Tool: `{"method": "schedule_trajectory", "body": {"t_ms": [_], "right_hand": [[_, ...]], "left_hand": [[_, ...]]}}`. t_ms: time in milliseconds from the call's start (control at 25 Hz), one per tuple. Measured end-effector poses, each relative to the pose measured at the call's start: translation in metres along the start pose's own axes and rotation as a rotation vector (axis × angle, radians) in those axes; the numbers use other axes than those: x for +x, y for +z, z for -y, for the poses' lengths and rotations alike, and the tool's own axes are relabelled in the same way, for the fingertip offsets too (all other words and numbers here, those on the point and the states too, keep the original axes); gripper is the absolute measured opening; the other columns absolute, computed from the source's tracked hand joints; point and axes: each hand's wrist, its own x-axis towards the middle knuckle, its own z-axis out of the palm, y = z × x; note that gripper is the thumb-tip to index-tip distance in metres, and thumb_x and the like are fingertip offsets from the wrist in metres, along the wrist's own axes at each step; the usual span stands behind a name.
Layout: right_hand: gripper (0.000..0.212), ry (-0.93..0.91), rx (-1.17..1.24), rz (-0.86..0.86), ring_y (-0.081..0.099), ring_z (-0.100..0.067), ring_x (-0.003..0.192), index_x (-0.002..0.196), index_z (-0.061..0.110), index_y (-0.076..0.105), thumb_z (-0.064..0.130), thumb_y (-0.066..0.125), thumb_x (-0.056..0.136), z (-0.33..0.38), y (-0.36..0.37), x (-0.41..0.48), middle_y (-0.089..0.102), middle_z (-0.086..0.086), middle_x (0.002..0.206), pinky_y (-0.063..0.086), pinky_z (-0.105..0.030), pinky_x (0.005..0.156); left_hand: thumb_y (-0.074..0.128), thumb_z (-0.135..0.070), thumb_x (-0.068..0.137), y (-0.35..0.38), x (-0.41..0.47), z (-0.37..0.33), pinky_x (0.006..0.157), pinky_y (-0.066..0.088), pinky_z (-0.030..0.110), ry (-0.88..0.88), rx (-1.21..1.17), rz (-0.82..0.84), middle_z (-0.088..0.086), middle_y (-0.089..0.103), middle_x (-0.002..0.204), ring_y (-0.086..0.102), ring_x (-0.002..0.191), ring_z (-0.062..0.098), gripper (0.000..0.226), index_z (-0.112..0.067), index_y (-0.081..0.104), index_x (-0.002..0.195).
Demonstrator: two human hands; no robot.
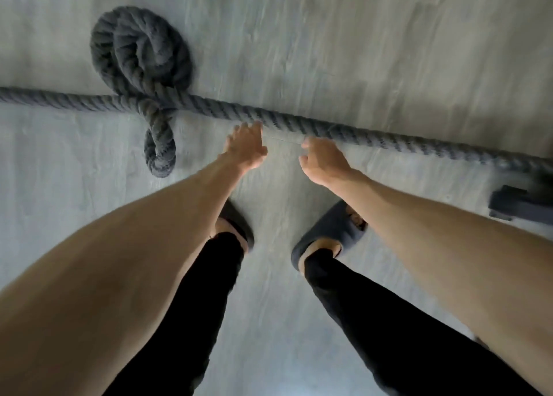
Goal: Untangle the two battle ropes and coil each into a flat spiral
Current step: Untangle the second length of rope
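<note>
A thick grey battle rope [353,132] runs straight across the floor from the left edge to the right edge. At upper left a small coil of grey rope [140,51] lies against it, and a tail from the coil crosses the straight run and ends in a small loop [160,153]. My left hand [245,148] hovers just below the straight rope, fingers spread and holding nothing. To its right my right hand [324,160] has curled fingers, apart and empty, just short of the rope.
My two feet in dark slippers [329,231] stand on the pale grey floor [359,51] just behind my hands. A dark block-shaped object [520,204] sits at the right edge, where the rope leads.
</note>
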Motion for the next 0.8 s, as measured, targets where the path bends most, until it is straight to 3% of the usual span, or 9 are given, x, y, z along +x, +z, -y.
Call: {"method": "schedule_trajectory", "body": {"t_ms": [80,160,280,360,480,600,720,800], "right_hand": [[0.043,-0.056,-0.047,-0.089,0.044,-0.034,0.132,0.141,0.008,0.047,0.017,0.051,0.099,0.015,0.017,0.049,0.049,-0.017,0.14,0.041,-0.041,0.104],[0.051,-0.103,-0.072,-0.155,0.042,-0.034,0.133,0.145,0.009,0.044,0.019,0.057,0.096,0.032,0.034,0.094,0.047,-0.016,0.141,0.038,-0.042,0.107],[0.06,-0.143,-0.065,-0.187,0.04,-0.035,0.134,0.148,0.009,0.041,0.023,0.063,0.094,0.06,0.057,0.146,0.045,-0.016,0.142,0.035,-0.042,0.112],[0.058,-0.144,-0.025,-0.23,0.042,-0.033,0.132,0.146,0.009,0.042,0.022,0.064,0.094,0.083,0.069,0.156,0.047,-0.015,0.137,0.038,-0.043,0.11],[0.065,-0.172,-0.051,-0.344,0.046,-0.034,0.127,0.143,0.005,0.045,0.025,0.073,0.088,0.116,0.079,0.127,0.051,-0.017,0.133,0.037,-0.048,0.113],[0.073,-0.141,-0.139,-0.365,0.049,-0.033,0.124,0.14,0.006,0.048,0.032,0.081,0.08,0.147,0.06,0.082,0.054,-0.015,0.127,0.024,-0.057,0.12],[0.051,-0.13,-0.199,-0.319,0.057,-0.029,0.112,0.122,0.012,0.057,0.033,0.078,0.081,0.185,0.005,0.039,0.063,-0.007,0.112,0.032,-0.05,0.11],[0.035,-0.143,-0.151,-0.276,0.061,-0.026,0.092,0.105,0.013,0.057,0.033,0.075,0.083,0.206,-0.035,0.004,0.063,-0.002,0.092,0.042,-0.042,0.088]], "left_hand": [[0.062,-0.014,0.093,-0.002,0.055,0.033,0.109,0.035,0.042,0.067,0.131,-0.115,0.017,0.044,0.139,0.04,0.13,0.033,0.053,-0.011,0.041,0.142],[0.066,-0.015,0.088,-0.004,0.104,0.071,0.111,0.034,0.045,0.09,0.277,-0.13,0.018,0.045,0.137,0.04,0.128,0.033,0.061,-0.012,0.038,0.143],[0.069,-0.041,0.085,-0.012,0.152,0.125,0.114,0.028,0.046,0.048,0.488,-0.05,0.017,0.052,0.131,0.044,0.125,0.035,0.06,-0.013,0.046,0.132],[0.065,-0.061,0.082,-0.019,0.159,0.146,0.108,0.032,0.044,0.093,0.561,-0.043,0.011,0.062,0.117,0.055,0.114,0.032,0.061,-0.016,0.052,0.121],[0.066,-0.073,0.073,-0.05,0.135,0.15,0.086,0.043,0.038,0.149,0.394,0.058,0.002,0.065,0.092,0.061,0.087,0.024,0.064,-0.017,0.054,0.101],[0.079,-0.06,0.069,-0.107,0.087,0.135,0.059,0.043,0.027,0.157,0.071,0.267,-0.001,0.066,0.076,0.06,0.069,0.014,0.049,-0.017,0.06,0.086],[0.083,-0.05,0.066,-0.158,0.036,0.113,0.057,0.047,0.026,0.255,-0.098,0.419,0.003,0.069,0.062,0.062,0.054,0.01,0.04,-0.014,0.065,0.072],[0.086,-0.047,0.065,-0.189,0.009,0.105,0.063,0.052,0.03,0.325,-0.151,0.47,0.007,0.073,0.076,0.064,0.063,0.011,0.047,-0.011,0.066,0.088]]}}
